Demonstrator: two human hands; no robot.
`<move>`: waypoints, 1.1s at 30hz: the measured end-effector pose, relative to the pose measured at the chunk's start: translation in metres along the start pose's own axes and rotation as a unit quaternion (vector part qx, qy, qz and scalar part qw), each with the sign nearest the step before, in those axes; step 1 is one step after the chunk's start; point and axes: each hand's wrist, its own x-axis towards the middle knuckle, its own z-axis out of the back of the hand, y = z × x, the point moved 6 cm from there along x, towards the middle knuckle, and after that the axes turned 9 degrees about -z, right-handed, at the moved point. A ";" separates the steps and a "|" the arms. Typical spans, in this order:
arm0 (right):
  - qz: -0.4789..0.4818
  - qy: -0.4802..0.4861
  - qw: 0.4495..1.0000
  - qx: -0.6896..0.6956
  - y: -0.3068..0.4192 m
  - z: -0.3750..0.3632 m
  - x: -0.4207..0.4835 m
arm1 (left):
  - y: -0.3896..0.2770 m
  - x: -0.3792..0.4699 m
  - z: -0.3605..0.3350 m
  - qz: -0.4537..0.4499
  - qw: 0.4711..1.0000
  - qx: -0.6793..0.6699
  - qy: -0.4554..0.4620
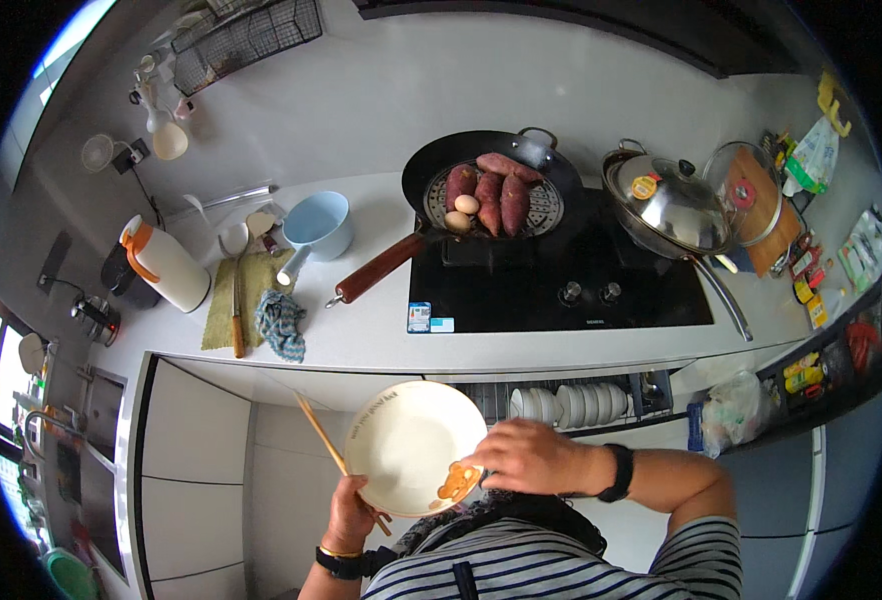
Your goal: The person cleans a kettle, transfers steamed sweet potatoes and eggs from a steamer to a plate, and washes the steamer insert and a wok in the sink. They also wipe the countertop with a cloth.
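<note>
A cream bowl [403, 442] with a printed orange bear and lettering on its inside is tipped toward me, in front of my body. My left hand [351, 510] grips its lower left rim and also holds a pair of wooden chopsticks [322, 433], which point up and to the left. At the right rim, my right hand [531, 457] has its fingers over the edge, beside the bear print. No food shows inside the bowl. Beyond, on the cooktop, a black wok [427, 159] holds several purple-skinned sweet potatoes [515, 205] and two eggs [462, 213] on a perforated steamer plate [548, 214].
A lidded steel pan [670, 202] stands on the cooktop's [561, 311] right. The wok's wooden handle [381, 266] juts left over the counter. Further left are a blue dipper [319, 225], a checked cloth [282, 324], a spatula [238, 315] and a white jug [167, 262]. An open dish drawer [568, 405] lies below.
</note>
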 end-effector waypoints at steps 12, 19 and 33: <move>-0.273 -0.039 0.959 -0.060 -0.079 0.314 0.071 | -0.086 0.017 0.025 -0.192 0.970 0.007 -0.148; -0.195 0.084 0.977 -0.030 -0.212 0.281 0.173 | -0.084 0.077 -0.013 -0.200 0.954 0.019 -0.221; -0.045 0.194 0.924 -0.326 -0.279 0.119 0.258 | -0.091 0.181 -0.039 -0.137 0.982 0.014 -0.131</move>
